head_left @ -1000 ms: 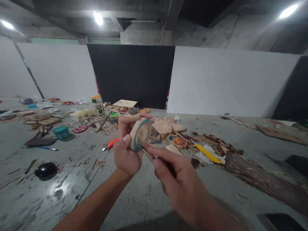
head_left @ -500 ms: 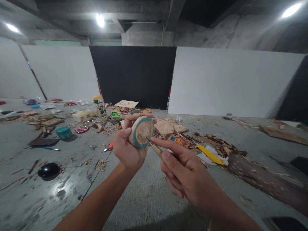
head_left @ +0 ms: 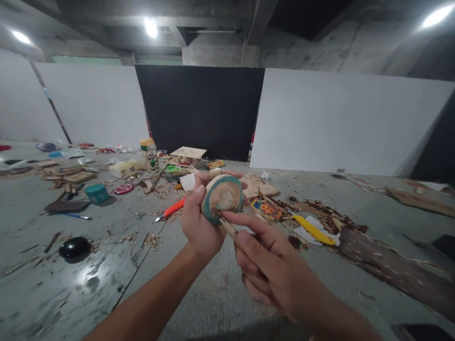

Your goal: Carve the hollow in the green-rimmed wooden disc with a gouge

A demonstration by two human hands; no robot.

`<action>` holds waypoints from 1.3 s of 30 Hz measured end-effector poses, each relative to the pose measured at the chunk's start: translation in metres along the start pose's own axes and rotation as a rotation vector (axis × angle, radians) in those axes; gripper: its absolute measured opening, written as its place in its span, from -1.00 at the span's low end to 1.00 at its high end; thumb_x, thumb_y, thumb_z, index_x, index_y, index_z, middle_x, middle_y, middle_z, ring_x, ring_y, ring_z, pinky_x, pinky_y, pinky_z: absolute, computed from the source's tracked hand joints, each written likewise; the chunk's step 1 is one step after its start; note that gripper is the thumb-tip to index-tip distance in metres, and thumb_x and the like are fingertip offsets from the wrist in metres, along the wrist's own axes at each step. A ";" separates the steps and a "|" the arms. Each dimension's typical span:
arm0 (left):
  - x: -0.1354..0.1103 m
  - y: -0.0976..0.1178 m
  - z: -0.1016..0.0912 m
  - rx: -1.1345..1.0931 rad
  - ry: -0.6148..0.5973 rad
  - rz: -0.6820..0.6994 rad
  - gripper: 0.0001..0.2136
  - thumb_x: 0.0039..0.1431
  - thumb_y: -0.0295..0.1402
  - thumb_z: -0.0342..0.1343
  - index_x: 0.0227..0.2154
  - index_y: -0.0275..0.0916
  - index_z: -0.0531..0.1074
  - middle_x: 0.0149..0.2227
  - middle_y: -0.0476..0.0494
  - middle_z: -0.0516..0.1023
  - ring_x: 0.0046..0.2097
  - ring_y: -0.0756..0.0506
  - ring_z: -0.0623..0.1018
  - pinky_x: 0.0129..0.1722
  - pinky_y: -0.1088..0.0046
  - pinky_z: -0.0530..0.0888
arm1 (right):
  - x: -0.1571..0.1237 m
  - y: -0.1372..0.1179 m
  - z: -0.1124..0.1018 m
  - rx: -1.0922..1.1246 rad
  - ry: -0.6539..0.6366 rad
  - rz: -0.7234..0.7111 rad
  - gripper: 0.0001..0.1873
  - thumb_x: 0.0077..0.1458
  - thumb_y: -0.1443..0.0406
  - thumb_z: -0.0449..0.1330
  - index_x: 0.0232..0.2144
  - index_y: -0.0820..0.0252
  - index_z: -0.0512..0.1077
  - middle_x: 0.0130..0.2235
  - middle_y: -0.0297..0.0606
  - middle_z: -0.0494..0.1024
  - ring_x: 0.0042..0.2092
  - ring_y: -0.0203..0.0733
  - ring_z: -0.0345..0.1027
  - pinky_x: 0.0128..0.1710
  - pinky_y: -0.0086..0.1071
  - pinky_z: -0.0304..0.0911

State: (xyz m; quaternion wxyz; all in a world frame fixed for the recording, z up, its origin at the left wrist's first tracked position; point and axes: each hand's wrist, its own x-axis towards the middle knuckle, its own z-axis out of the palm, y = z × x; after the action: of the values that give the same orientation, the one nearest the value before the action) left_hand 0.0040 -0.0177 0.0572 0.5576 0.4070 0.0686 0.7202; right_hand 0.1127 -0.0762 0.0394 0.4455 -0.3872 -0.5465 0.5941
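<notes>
My left hand (head_left: 202,222) is closed around a round wooden piece (head_left: 226,195) with a teal painted rim and a rough, hollowed face turned toward me. Fingers wrap behind it and the thumb presses its left side. In my right hand (head_left: 266,255) is a carving tool (head_left: 229,229) with a pale wooden handle, pinched between thumb and fingers, the index finger stretched along it. Its metal tip touches the lower part of the hollowed face, near the rim; the very end is hard to make out.
On the floor at left lie an orange utility knife (head_left: 174,207), a teal lid-like tub (head_left: 96,193), a black dome (head_left: 74,247) and a paintbrush (head_left: 76,216). To the right are a yellow-handled tool (head_left: 314,230) and a log (head_left: 391,265). Wood shavings (head_left: 152,241) are scattered about.
Both hands and the wooden piece have shifted right in view. The piece has turned, and the tool's tip has gone from near the hollow's middle to its lower edge.
</notes>
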 end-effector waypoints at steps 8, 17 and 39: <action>-0.002 -0.010 -0.008 0.067 -0.029 0.232 -0.87 0.18 -0.35 -0.08 -0.28 -0.16 0.35 -0.18 -0.19 0.57 -0.04 -0.22 0.55 -0.18 0.27 0.55 | -0.004 0.003 0.009 -0.155 0.150 -0.255 -0.64 0.15 0.11 0.21 -0.03 0.06 0.54 -0.48 -0.38 0.40 -0.56 -0.37 0.20 -0.59 -0.49 0.23; -0.004 -0.015 -0.012 0.099 0.006 0.307 -0.86 0.15 -0.33 -0.06 -0.28 -0.15 0.37 -0.18 -0.16 0.58 -0.14 -0.18 0.59 -0.25 0.30 0.56 | 0.000 0.011 0.011 -0.216 0.233 -0.448 -0.72 0.11 0.19 0.26 -0.11 0.05 0.58 -0.37 -0.30 0.49 -0.35 -0.29 0.39 -0.29 -0.38 0.39; -0.007 -0.015 -0.008 0.079 -0.004 0.347 -0.86 0.14 -0.32 -0.03 -0.28 -0.16 0.39 -0.19 -0.15 0.57 -0.14 -0.15 0.56 -0.23 0.33 0.52 | 0.004 0.019 0.007 -0.571 0.248 -0.669 -0.61 0.23 0.35 0.06 0.04 0.14 0.52 -0.39 -0.19 0.58 -0.40 -0.20 0.46 -0.37 -0.32 0.42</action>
State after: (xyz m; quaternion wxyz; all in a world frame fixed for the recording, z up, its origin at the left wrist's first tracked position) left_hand 0.0105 -0.0152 0.0406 0.4088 0.4358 0.0242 0.8015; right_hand 0.1025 -0.0743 0.0218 0.5504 -0.3648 -0.7260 0.1922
